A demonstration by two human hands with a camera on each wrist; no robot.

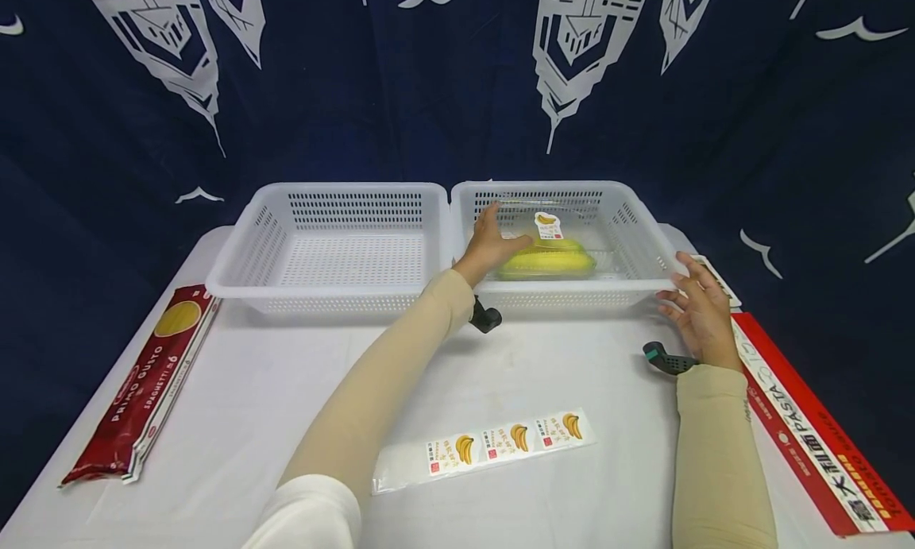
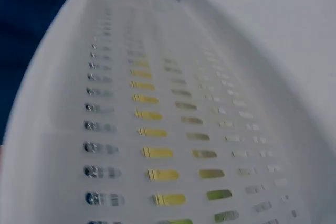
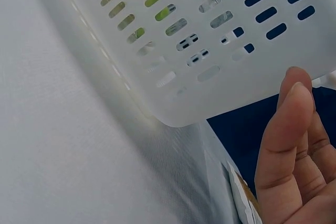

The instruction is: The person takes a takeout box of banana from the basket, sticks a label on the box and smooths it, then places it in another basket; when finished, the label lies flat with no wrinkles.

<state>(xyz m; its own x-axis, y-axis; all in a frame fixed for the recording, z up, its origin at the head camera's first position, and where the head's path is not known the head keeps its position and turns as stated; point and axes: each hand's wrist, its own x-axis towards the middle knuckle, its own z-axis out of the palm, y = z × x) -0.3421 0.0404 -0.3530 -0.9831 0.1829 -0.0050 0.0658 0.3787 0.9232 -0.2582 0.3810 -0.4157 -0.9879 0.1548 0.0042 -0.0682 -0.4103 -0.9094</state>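
Note:
A clear plastic box (image 1: 608, 260) holding yellow-green fruit (image 1: 546, 261) lies inside the right white basket (image 1: 565, 298). On its lid is a white banana sticker (image 1: 549, 226). My left hand (image 1: 490, 247) reaches over the basket's front rim, thumb and fingers spread at the box's left side; whether it touches the box is unclear. At the basket's front right corner, my right hand (image 1: 704, 315) has its fingers loosely bent. The right wrist view puts those fingers (image 3: 286, 145) beside the rim, without a plain grip on it.
Left of that basket stands another white basket (image 1: 325, 304). A strip of banana stickers (image 1: 511, 443) lies on the white table (image 1: 543, 501). A red spaghetti pack (image 1: 146, 382) is at the left edge, a long red pasta box (image 1: 815, 422) at the right. Dark patterned cloth (image 1: 400, 96) hangs behind.

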